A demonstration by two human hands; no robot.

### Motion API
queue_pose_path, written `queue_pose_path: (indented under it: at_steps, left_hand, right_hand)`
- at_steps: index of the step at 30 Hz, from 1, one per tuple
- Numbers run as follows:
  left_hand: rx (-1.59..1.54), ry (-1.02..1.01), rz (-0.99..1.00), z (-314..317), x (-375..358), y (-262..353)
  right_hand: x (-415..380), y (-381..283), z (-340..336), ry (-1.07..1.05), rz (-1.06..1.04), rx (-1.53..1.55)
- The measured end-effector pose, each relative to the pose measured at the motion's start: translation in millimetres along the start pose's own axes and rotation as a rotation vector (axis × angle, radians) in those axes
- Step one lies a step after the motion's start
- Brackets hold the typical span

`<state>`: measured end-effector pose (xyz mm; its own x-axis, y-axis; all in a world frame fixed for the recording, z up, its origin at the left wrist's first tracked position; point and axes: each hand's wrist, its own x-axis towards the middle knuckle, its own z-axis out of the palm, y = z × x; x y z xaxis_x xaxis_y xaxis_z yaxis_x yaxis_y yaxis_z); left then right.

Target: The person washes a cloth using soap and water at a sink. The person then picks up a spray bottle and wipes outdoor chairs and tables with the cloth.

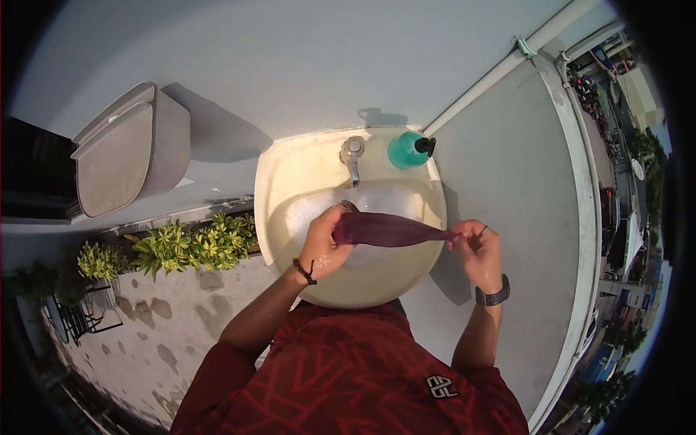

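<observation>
A long dark purple cloth (395, 230), wet-looking and a bit like a sock, is stretched sideways above the white sink (362, 286). My left hand (326, 243) is closed around its wider end, with wet skin and a dark bracelet at the wrist. At the other end my right hand (478, 257) pinches the narrow, twisted tip between fingers and thumb, just beyond the basin's right rim. Sudsy water (312, 210) shows in the bowl behind the cloth. The chrome tap (353, 156) stands at the back of the basin, its spout over the bowl.
A teal pump bottle (407, 150) with a black top stands on the sink's back right corner. A grey dispenser box (134, 148) juts from the wall at left. Green plants (196, 243) grow below it beside stained paving. A white pipe (500, 61) runs along the wall at upper right.
</observation>
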<state>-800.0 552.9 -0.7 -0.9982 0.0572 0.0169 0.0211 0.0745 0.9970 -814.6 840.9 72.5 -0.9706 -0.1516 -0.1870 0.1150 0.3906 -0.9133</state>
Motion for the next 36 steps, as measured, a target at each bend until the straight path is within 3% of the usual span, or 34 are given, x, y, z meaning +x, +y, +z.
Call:
queue_pose_path:
  at_steps: [2, 3, 7, 11, 13, 15, 16, 20, 21, 26, 30, 32, 36]
  left_hand:
    - [-0.005, -0.052, 0.022, 2.2, 0.5, 13.7]
    - [-0.012, -0.096, 0.044, 4.3, 1.6, 20.0]
    - [-0.101, -0.213, 0.084, 19.0, 3.6, 31.8]
    - [-0.301, -0.267, 0.007, 17.0, 2.0, 30.2]
    - [-0.288, -0.278, -0.067, -8.5, 0.0, 22.0]
    - [-0.208, -0.423, -0.117, -28.6, 3.8, 20.0]
    - [-0.211, -0.425, -0.115, -27.3, 3.3, 20.8]
    - [0.441, -0.074, 0.223, -10.7, -8.6, 28.3]
    - [0.441, -0.068, 0.22, -5.0, -10.8, 26.9]
    - [0.007, -0.075, 0.023, 22.6, -8.6, 11.0]
    - [-0.41, 0.019, -0.012, 10.7, -8.1, 6.9]
    - [-0.374, -0.02, 0.042, 10.7, -4.3, 4.3]
    - [-0.256, -0.128, 0.19, 4.4, -0.3, 1.5]
  right_hand:
    - [-1.4, 14.3, 15.6, -0.149, -0.118, -0.107]
    - [0.8, 16.1, 27.1, -0.209, -0.284, -0.276]
    - [14.8, 2.0, 101.6, -0.173, -0.369, 0.151]
    - [28.4, 27.9, 125.7, -0.286, -0.363, 0.175]
    - [33.6, -13.2, 103.1, -0.482, 0.038, 0.029]
    - [36.5, -39.4, 88.0, -0.659, 0.455, -0.125]
    - [38.4, -37.5, 88.6, -0.656, 0.456, -0.126]
    - [46.1, -18.1, 99.7, -0.583, -0.211, -0.915]
    - [47.3, -20.8, 102.5, -0.589, -0.215, -0.918]
    - [53.9, -37.2, 111.7, -0.545, -0.29, -0.691]
    - [39.0, -17.1, 115.8, -0.405, -0.503, -0.209]
    - [32.4, -9.6, 141.5, -0.341, -0.327, 0.177]
    - [41.6, -9.8, 137.4, -0.369, -0.144, 0.155]
